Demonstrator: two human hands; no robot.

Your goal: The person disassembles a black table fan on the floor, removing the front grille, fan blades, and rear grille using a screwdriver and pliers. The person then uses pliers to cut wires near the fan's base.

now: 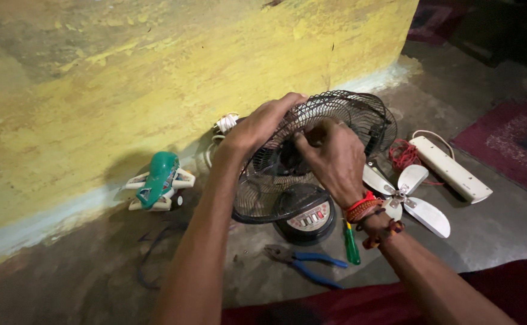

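- Bare grey concrete floor [504,222] meets a yellow wall.
- On it: a black table fan [302,180], a white blade set [405,195], a white power strip [450,167], blue-handled pliers [305,260], a green screwdriver [351,244], a green toy plane [158,180].

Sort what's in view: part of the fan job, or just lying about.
In the job: black wire-grille table fan, left hand, right hand, white fan blade, green-handled screwdriver, blue-handled pliers.
Lying about: green toy plane, white power strip.

right hand [336,159] fingertips hidden by fan grille [263,186] | screwdriver [351,244] tip behind wrist
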